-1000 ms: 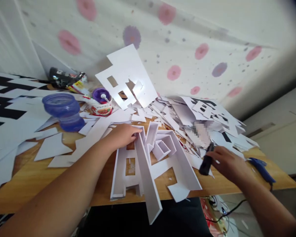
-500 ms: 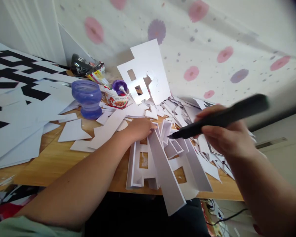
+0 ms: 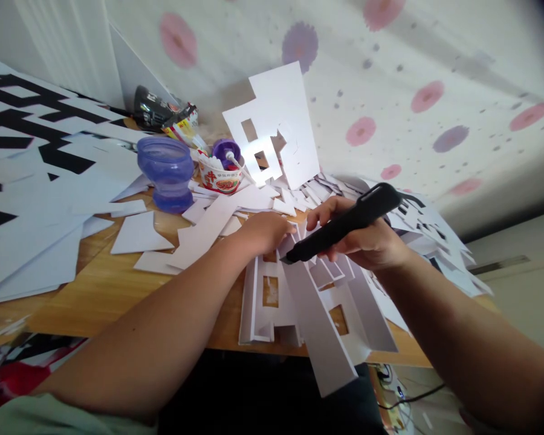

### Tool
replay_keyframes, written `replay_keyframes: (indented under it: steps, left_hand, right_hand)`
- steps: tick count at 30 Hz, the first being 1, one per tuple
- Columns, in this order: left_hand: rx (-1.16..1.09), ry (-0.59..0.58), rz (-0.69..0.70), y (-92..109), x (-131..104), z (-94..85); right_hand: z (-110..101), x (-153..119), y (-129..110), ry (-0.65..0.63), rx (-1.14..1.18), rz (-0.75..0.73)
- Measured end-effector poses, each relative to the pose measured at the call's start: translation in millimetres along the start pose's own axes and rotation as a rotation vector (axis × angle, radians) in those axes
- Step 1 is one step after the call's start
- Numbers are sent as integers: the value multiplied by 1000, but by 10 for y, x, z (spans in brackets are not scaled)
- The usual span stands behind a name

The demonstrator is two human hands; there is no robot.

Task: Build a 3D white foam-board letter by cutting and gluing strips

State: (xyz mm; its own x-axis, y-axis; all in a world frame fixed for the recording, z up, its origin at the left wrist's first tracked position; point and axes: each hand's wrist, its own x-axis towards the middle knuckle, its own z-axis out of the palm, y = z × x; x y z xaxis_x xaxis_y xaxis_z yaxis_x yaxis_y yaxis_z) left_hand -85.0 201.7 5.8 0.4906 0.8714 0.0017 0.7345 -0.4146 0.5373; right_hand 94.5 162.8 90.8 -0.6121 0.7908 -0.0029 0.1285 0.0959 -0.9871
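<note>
My right hand (image 3: 360, 238) is wrapped around a black utility knife (image 3: 344, 226), held at a slant. The knife's tip is at the upper part of a long white foam board strip (image 3: 320, 320). My left hand (image 3: 269, 232) is closed at the far end of that strip, its fingertips pressed together there; the grip is partly hidden. The strip lies slanting across a white foam board model (image 3: 285, 308) with upright walls and square window openings, and its near end juts past the table edge. Part of the model is hidden behind the knife and right hand.
Foam board offcuts (image 3: 140, 232) lie about the wooden table (image 3: 100, 290). Behind stand a purple plastic jar (image 3: 165, 175), a paper food bowl (image 3: 220, 180) and an upright white board with cutouts (image 3: 294, 115). Large sheets (image 3: 40, 223) cover the left side. Cables (image 3: 417, 396) hang below right.
My right hand has brought the knife left and closer in, from above the model's small compartments to the strip. The left hand stays at the strip's far end. The view has shifted slightly.
</note>
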Motion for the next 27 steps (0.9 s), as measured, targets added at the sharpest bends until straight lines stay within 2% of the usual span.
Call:
replay_keyframes:
  steps: [5, 9, 13, 16, 20, 27]
  left_hand:
    - [26, -12, -40, 54, -16, -41]
    - [33, -32, -32, 75, -50, -79]
    - [35, -62, -9, 68, -61, -91]
    - [40, -55, -2, 57, -56, -81]
    - [56, -39, 11, 11, -19, -42]
    - [18, -46, 3, -115, 94, 40]
  right_hand:
    - [15, 40, 114, 63, -30, 93]
    - [9, 85, 234, 90, -142, 29]
    - [63, 112, 301, 239, -444, -64]
    - [141, 142, 334, 329, -720, -49]
    - [225, 189, 387, 326, -970, 50]
    - [284, 212, 444, 349, -1042, 103]
